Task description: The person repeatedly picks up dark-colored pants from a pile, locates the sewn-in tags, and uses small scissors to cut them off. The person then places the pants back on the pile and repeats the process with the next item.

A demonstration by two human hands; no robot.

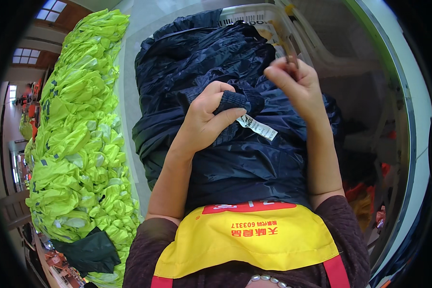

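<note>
Your left hand (204,120): pinches a navy cuff (233,100); label (260,128) beside its thumb, navy cloth (247,168) beneath. Your right hand (301,89): up and right of it, fingers curled on a blurred dark item (291,62).

Layout of work position: garment heap at centre, second heap to the left.
The central garment heap (245,168) lies before the wearer's apron (254,235); a basket (282,21) sits at its far right end, partly covered. Left hand (209,117) is over the heap's middle, at a fabric band (236,100), with a label (258,127) just right of it. Right hand (297,84) is farther right, near the basket. A loose cloth (92,252) lies on the near end of the left garment heap (81,139).
</note>
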